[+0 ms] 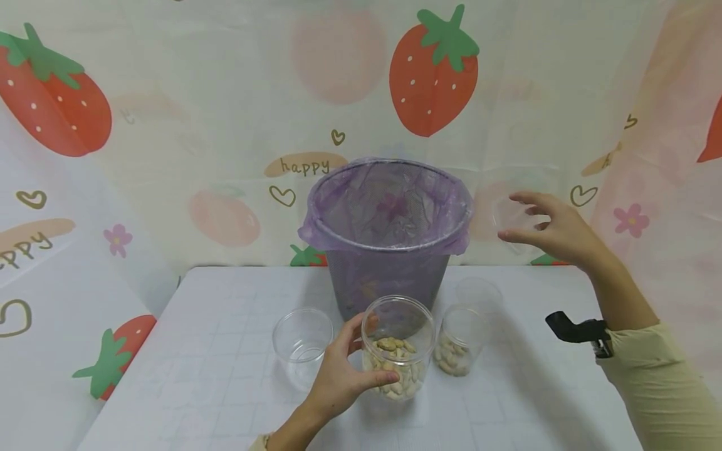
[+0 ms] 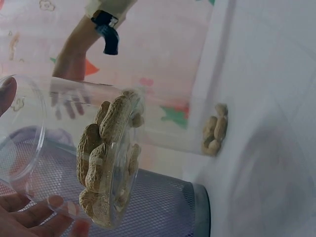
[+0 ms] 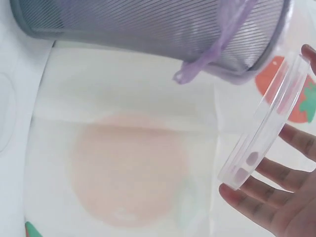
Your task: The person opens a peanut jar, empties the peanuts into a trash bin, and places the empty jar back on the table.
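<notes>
My left hand (image 1: 344, 376) holds a clear plastic jar (image 1: 397, 351) over the front of the table, thumb on the near side and fingers around the far side. Unshelled peanuts (image 2: 101, 158) fill its lower part, and its mouth is uncovered. Raised at the right, beside the bin, my right hand (image 1: 555, 228) grips a clear round lid (image 3: 266, 123) by its edge, thumb on one side and fingertips on the other. A second jar (image 1: 459, 351) with peanuts in the bottom stands just right of the held one.
A mesh bin (image 1: 389, 282) lined with a purple plastic bag (image 1: 321, 235) stands behind the jars. Left of the held jar is an empty clear jar (image 1: 303, 344). Another clear round lid (image 1: 489, 293) lies behind the right jar. A strawberry-print cloth (image 1: 225, 125) hangs behind the table.
</notes>
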Demonstrator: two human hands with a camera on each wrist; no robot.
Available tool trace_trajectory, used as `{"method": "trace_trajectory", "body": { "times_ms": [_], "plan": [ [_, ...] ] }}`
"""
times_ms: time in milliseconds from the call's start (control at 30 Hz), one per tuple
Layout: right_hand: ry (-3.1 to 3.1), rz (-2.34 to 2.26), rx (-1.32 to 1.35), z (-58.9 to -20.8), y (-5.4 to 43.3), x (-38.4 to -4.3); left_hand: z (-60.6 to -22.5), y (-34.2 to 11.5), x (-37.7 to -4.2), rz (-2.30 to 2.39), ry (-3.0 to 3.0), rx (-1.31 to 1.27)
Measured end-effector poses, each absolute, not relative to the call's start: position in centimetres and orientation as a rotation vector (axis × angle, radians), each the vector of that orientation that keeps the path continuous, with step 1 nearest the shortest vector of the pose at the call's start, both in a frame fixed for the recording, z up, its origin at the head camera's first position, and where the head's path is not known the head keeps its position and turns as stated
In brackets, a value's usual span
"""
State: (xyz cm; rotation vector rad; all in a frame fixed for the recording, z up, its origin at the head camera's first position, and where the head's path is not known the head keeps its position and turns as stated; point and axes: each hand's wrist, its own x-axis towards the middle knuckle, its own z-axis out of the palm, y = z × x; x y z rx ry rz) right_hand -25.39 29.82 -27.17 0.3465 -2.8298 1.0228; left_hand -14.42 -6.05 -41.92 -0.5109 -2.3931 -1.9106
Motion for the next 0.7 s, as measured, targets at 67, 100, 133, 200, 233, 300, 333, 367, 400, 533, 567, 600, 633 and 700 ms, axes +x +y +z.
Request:
{"method": "trace_trajectory", "body": {
  "times_ms": [67,100,133,200,233,300,333,367,400,533,567,600,633,700],
  "plan": [
    [-2.848,1.007,0.324,-27.7,30.1,-25.8,-42.0,-6.0,-14.4,-1.912,-2.393,-0.519],
    [-2.857,0.999,0.311,-28.0,30.3,-26.0,-42.0,-6.0,-14.5,-1.913,-2.393,-0.523],
    [-2.862,0.996,0.3,-28.2,30.4,-26.2,-42.0,-6.0,-14.5,-1.914,-2.393,-0.526],
    [-2.871,0.989,0.281,-28.7,30.6,-26.5,-42.0,-6.0,-14.5,-1.915,-2.392,-0.531],
    [-2.872,0.989,0.27,-28.9,30.7,-26.7,-42.0,-6.0,-14.5,-1.915,-2.391,-0.532],
    [-2.88,0.99,0.246,-29.4,30.9,-27.0,-42.0,-6.0,-14.5,-1.916,-2.389,-0.53],
    [-2.882,0.994,0.237,-29.6,31.1,-27.2,-42.0,-6.0,-14.5,-1.915,-2.388,-0.53],
    [-2.885,0.992,0.227,-29.9,31.2,-27.4,-42.0,-6.0,-14.5,-1.913,-2.388,-0.531],
    [-2.891,0.985,0.22,-30.1,31.3,-27.5,-42.0,-6.0,-14.5,-1.911,-2.388,-0.531],
    [-2.923,0.96,0.204,-31.3,31.8,-28.2,-42.1,-6.0,-14.6,-1.906,-2.386,-0.542],
    [-2.934,0.95,0.202,-31.6,31.9,-28.4,-42.1,-6.0,-14.5,-1.905,-2.386,-0.544],
    [-2.942,0.947,0.198,-31.9,32.0,-28.5,-42.1,-6.1,-14.5,-1.904,-2.386,-0.545],
    [-2.949,0.948,0.187,-32.3,32.1,-28.7,-42.1,-6.1,-14.5,-1.901,-2.387,-0.546],
    [-2.96,0.941,0.168,-32.9,32.4,-29.1,-42.1,-6.1,-14.5,-1.896,-2.389,-0.545]
  ]
}}
